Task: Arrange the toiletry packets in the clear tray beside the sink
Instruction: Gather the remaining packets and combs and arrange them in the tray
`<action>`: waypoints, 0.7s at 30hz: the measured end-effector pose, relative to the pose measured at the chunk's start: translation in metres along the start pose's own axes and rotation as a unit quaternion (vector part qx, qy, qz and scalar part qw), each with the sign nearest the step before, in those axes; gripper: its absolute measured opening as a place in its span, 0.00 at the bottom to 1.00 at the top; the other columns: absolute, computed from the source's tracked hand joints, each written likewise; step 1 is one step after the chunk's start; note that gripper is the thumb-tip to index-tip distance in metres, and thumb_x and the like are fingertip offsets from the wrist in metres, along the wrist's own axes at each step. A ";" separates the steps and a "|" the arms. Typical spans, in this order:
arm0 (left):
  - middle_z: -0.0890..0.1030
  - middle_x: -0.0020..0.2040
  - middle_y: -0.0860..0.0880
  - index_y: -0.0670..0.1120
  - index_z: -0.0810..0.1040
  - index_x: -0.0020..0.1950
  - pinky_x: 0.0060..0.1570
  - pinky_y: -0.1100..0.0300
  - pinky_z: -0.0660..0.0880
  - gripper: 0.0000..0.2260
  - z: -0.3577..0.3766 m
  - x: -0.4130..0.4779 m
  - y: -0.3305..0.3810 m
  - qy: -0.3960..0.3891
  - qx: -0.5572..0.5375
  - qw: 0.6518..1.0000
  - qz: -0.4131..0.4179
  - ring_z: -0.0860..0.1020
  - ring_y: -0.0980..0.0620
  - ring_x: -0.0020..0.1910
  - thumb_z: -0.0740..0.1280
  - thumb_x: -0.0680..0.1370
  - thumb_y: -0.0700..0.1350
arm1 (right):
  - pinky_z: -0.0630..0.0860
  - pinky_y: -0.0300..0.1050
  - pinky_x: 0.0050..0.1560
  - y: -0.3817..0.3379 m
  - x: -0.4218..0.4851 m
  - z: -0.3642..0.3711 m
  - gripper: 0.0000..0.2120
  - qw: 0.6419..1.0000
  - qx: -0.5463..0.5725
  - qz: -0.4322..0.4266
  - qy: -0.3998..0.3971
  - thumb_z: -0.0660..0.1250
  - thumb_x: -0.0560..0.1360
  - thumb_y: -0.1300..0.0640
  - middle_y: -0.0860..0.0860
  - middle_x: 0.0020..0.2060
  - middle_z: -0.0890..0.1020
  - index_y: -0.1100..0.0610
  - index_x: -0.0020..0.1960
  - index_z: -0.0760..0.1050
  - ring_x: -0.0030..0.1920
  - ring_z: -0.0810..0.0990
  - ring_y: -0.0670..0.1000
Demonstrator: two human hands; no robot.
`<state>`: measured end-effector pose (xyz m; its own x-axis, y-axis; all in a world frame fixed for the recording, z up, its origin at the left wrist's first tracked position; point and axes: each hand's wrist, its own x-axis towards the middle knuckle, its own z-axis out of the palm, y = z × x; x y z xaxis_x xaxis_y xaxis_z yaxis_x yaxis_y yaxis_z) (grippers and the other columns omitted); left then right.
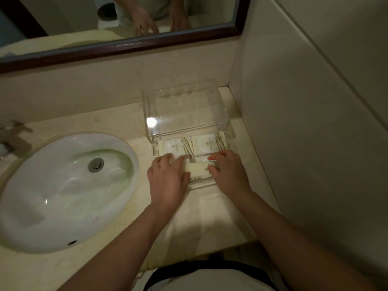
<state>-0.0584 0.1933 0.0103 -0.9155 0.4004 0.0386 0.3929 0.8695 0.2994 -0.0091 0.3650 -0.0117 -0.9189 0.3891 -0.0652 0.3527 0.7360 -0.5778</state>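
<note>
Beside the sink point(63, 185), at the near end of the tray point(222, 122), a packet point(198, 170) is pinched btwn left hand point(168, 177) & right hand point(228, 173) (fingers curled on each end). Two more packets point(190, 145) are laid flat just behind it, w/ the far section bare.

1. Both my forearms reach forward, bare, converging toward the middle.
2. My left hand point(167, 177) lies palm down, knuckles up, fingers curled forward and pressed onto something pale.
3. My right hand point(227, 172) mirrors it, palm down, fingers pointing left, thumb tucked under.
4. The fingertips of both hands nearly meet, each grip pinching the same object's ends.
</note>
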 end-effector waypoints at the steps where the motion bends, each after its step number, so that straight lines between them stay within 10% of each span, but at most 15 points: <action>1: 0.74 0.65 0.41 0.51 0.72 0.67 0.61 0.44 0.69 0.22 0.001 -0.004 -0.002 0.008 -0.002 0.999 -0.034 0.69 0.39 0.64 0.69 0.73 0.51 | 0.75 0.49 0.54 0.001 -0.001 0.000 0.12 1.000 0.000 -0.004 -0.001 0.70 0.73 0.52 0.51 0.57 0.77 0.50 0.56 0.80 0.57 0.73 0.54; 11: 0.70 0.69 0.40 0.39 0.69 0.69 0.67 0.64 0.55 0.21 0.007 -0.016 0.002 -0.018 -0.185 0.982 -0.044 0.66 0.44 0.69 0.64 0.76 0.38 | 0.71 0.51 0.63 0.014 -0.005 -0.004 0.20 0.998 -0.026 -0.048 -0.042 0.71 0.72 0.55 0.55 0.63 0.75 0.50 0.63 0.78 0.64 0.69 0.57; 21: 0.70 0.71 0.40 0.49 0.79 0.63 0.71 0.45 0.62 0.15 0.017 -0.015 -0.018 -0.032 -0.056 0.998 0.013 0.63 0.36 0.72 0.65 0.76 0.43 | 0.73 0.55 0.61 0.013 -0.003 -0.006 0.16 0.990 -0.070 -0.107 -0.057 0.67 0.75 0.60 0.56 0.61 0.78 0.49 0.62 0.80 0.62 0.71 0.60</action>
<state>-0.0506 0.1762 -0.0115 -0.8965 0.4429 -0.0130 0.4004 0.8222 0.4045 -0.0005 0.3762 -0.0142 -0.9865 0.1562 -0.0501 0.1613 0.8673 -0.4709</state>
